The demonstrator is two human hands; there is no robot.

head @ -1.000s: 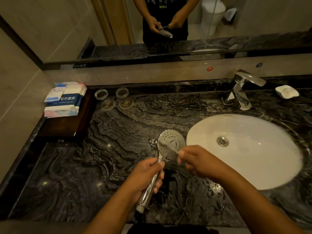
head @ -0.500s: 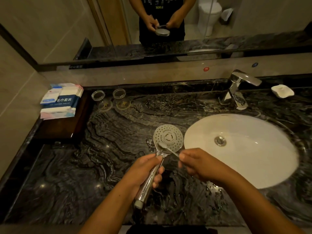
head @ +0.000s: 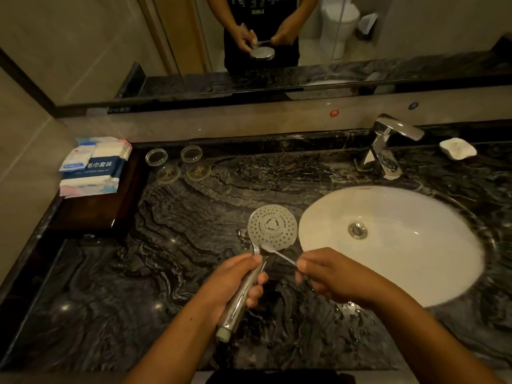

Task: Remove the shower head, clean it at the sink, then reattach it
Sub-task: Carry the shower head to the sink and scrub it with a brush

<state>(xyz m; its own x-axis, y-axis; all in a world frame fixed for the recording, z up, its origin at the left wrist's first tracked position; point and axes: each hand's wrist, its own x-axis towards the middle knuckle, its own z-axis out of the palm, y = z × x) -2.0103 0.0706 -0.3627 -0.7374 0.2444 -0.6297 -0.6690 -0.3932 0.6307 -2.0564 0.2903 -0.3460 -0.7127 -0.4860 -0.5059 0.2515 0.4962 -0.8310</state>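
Over the near middle of the counter (head: pixel 133 286), just left of the sink (head: pixel 415 270), the shower head (head: pixel 273 227) is held with its perforated face turned up toward the camera. Its chrome handle runs back toward the person, and the free end shows no hose, so it is already off its fitting. The left hand (head: pixel 232 284) is wrapped round that handle. The right hand (head: pixel 329 275) pinches a thin pale tool, probably a small brush (head: pixel 277 252), though it is too slight to be sure. The tip of the tool lies on the near rim of the face, where the face meets the neck.

The tap (head: pixel 388 145) stands at the far right behind the sink, and no water shows running from it. Drops lie on the counter near the hands.

The cleaning step seems to be in hand, at the scrubbing stage. The next move likely calls for working the tip across the rows of holes while the left hand keeps the head steady and turns it as needed. A rinse would mean carrying it right, over the sink and under the tap. Reattaching remains undone.
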